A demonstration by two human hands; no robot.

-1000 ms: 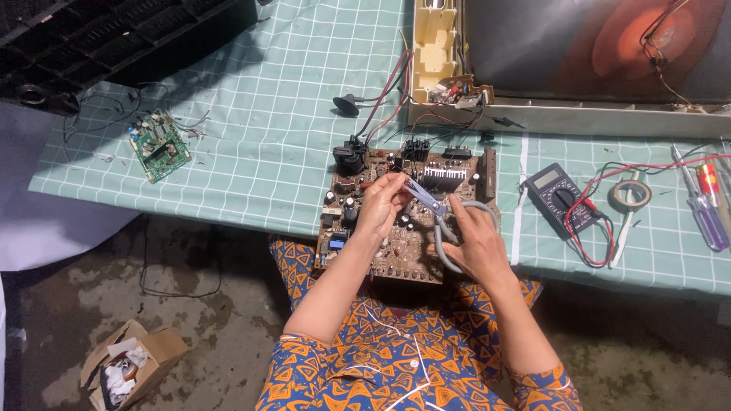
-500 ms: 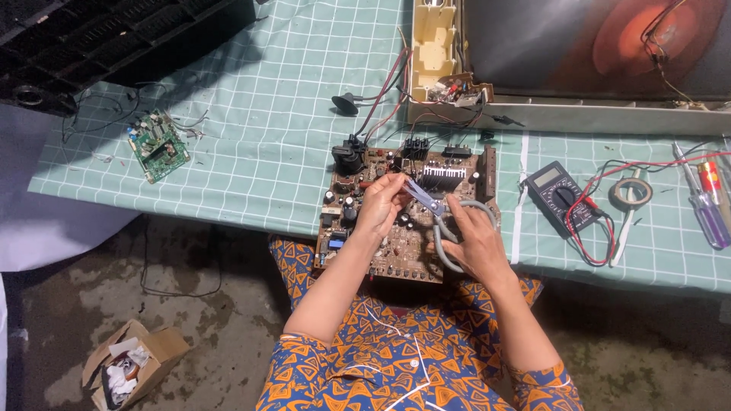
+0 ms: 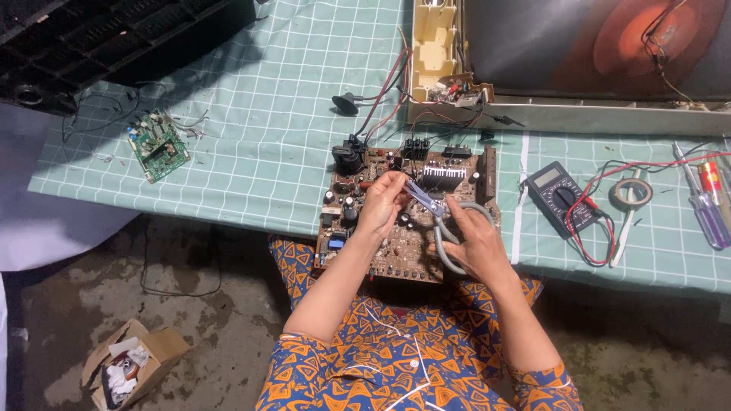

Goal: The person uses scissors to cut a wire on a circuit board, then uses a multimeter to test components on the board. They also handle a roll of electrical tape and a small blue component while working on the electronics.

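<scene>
Gripped in the right hand (image 3: 476, 243) were grey-handled pliers (image 3: 440, 228), their jaws meeting the left hand (image 3: 381, 202), whose fingers were pinched on something too small to tell. Both were held over a brown circuit board (image 3: 381, 255) at the edge of a green gridded table (image 3: 266, 137). A multimeter (image 3: 560, 199) and a small green board (image 3: 158, 144) lay apart.

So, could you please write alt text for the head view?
A person's right hand holds grey-handled pliers over a brown circuit board on a green gridded table; the left hand steadies a part at the tip.
</scene>
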